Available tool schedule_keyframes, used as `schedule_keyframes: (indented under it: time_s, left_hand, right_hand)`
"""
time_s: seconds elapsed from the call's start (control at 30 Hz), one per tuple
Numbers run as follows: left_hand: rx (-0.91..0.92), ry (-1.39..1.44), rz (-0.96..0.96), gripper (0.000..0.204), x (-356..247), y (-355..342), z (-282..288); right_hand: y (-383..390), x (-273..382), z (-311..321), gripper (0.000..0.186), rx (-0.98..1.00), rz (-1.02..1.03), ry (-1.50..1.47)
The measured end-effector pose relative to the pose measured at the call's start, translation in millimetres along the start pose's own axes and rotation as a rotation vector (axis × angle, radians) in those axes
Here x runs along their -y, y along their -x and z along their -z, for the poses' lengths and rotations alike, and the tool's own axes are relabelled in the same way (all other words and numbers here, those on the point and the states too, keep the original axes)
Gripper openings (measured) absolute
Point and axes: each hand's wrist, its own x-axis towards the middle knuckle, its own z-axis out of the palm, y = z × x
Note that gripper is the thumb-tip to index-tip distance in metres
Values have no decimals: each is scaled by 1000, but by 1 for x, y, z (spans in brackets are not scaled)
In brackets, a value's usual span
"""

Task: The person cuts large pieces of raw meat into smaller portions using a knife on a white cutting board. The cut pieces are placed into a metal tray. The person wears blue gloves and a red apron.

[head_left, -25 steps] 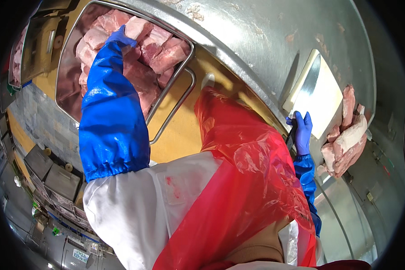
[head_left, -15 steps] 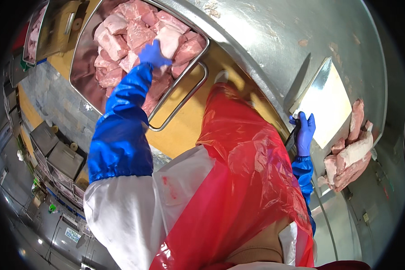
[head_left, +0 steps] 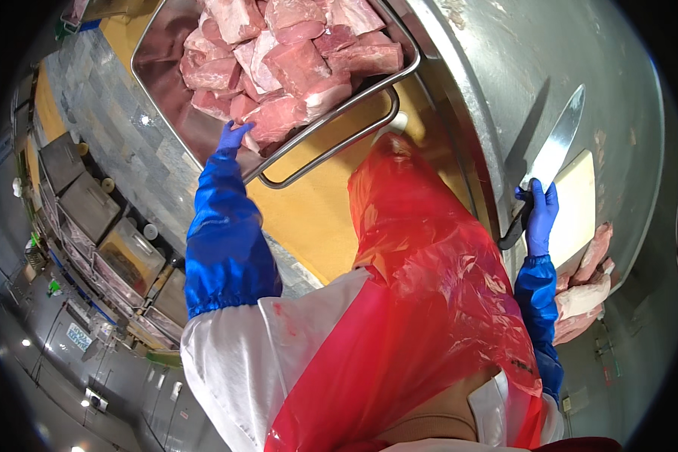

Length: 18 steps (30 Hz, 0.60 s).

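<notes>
My left hand (head_left: 236, 135), in a blue glove and blue sleeve, is at the near side of a metal bin (head_left: 166, 128) heaped with raw meat chunks (head_left: 297, 64). Its fingers close on a small pale piece of meat (head_left: 250, 142) by the bin wall. To the right, my right hand (head_left: 541, 215), also in a blue glove, grips a knife (head_left: 559, 143) by its black handle. The broad blade points away over the metal table, partly over a white cutting board (head_left: 584, 181).
The metal table (head_left: 618, 90) curves along the right. Several cut pieces of meat (head_left: 586, 297) lie beyond the board at its near end. The bin has a tubular handle (head_left: 339, 143) toward me. A yellow floor strip (head_left: 309, 226) runs below; more bins (head_left: 90, 207) stand far left.
My left hand has drawn back from atop the meat to the bin's near side and closed on a small piece. The knife in my right hand has swung off the board. The whole view has shifted.
</notes>
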Motion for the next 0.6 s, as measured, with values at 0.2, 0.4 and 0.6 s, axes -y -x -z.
schedule_keyframes:
  time_s: [0.2, 0.4, 0.6]
  left_hand:
    - [203, 739, 115, 66, -22, 1, -69]
    - [-292, 146, -105, 92, -10, 16, -91]
    - [-394, 248, -118, 66, -61, 63, -58]
  right_hand:
    - [1, 24, -27, 20, 67, 42, 221]
    - [9, -4, -31, 17, 85, 18, 92]
    - [3, 3, -34, 17, 132, 69, 51]
